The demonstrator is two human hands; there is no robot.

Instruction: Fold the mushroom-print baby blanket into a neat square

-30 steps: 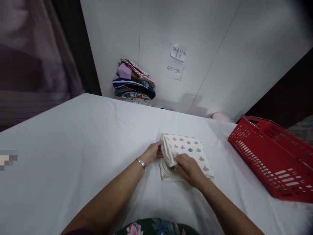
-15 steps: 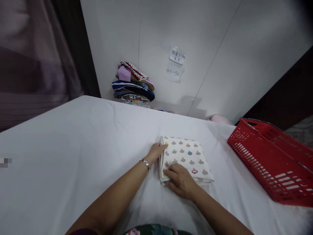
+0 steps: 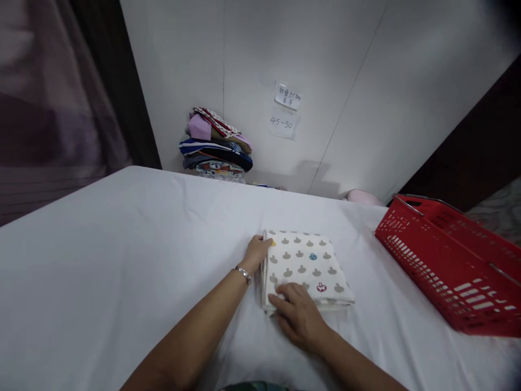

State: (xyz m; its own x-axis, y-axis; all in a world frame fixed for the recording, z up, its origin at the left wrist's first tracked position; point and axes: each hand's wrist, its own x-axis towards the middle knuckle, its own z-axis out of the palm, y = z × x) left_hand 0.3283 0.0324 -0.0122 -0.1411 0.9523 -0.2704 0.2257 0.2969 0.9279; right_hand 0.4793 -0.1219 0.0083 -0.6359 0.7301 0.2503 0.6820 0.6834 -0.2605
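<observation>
A folded white cloth (image 3: 303, 264) printed with grey, blue, red and yellow mushroom shapes lies flat before me in a neat, layered square. At its left edge my left hand (image 3: 256, 254), with a silver bracelet at the wrist, grips the layers; the thumb is on top and the other fingers are partly hidden. My right hand (image 3: 299, 317) rests at the near-left corner with its fingers apart, fingertips on the upper layer and the thumb along the near edge.
White fabric covers the table (image 3: 142, 260). A red plastic basket (image 3: 443, 266) with metal handles stands at the right. Beyond the far edge, a stack of folded fabrics (image 3: 217, 146) is against the wall, near handwritten paper signs (image 3: 285, 117). A curtain (image 3: 52, 92) hangs at left.
My right hand has slid slightly toward me along the cloth's near-left corner. My left hand keeps its hold at the left edge. The whole view has shifted a little.
</observation>
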